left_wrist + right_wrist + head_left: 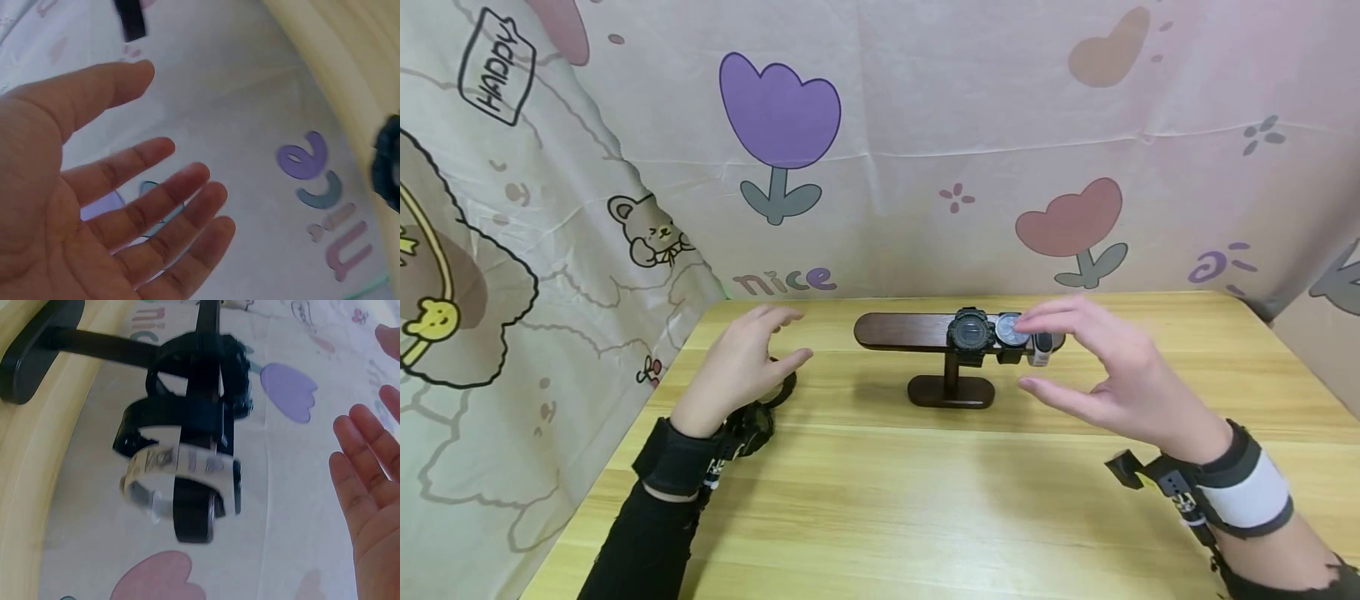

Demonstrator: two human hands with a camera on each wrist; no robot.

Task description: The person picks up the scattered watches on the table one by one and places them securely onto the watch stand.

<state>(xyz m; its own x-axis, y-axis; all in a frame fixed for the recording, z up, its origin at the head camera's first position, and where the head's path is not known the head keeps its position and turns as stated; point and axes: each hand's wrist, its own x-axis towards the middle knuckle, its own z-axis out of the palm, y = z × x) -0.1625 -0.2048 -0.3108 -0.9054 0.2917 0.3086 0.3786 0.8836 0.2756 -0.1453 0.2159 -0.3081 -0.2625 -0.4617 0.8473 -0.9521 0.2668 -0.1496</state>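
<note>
A dark wooden watch stand (898, 332) with a T-shaped bar stands toward the back of the table. Its right half carries a chunky black watch (970, 332), a black-strapped watch with a pale dial (1009, 330) and a white-banded watch (187, 461) at the end. My right hand (1108, 367) hovers by that end, fingers and thumb spread, apart from the watches in the right wrist view. Over the table's left side my left hand (733, 367) hangs with fingers extended, holding nothing. Beside it, a black looped strap (787, 388) is partly hidden by the hand.
The light wood table (880, 500) ends at a patterned cloth backdrop (910, 100), with more cloth (572, 275) along the left. Each wrist wears a strapped-on camera, the left camera (751, 429) close to the black strap.
</note>
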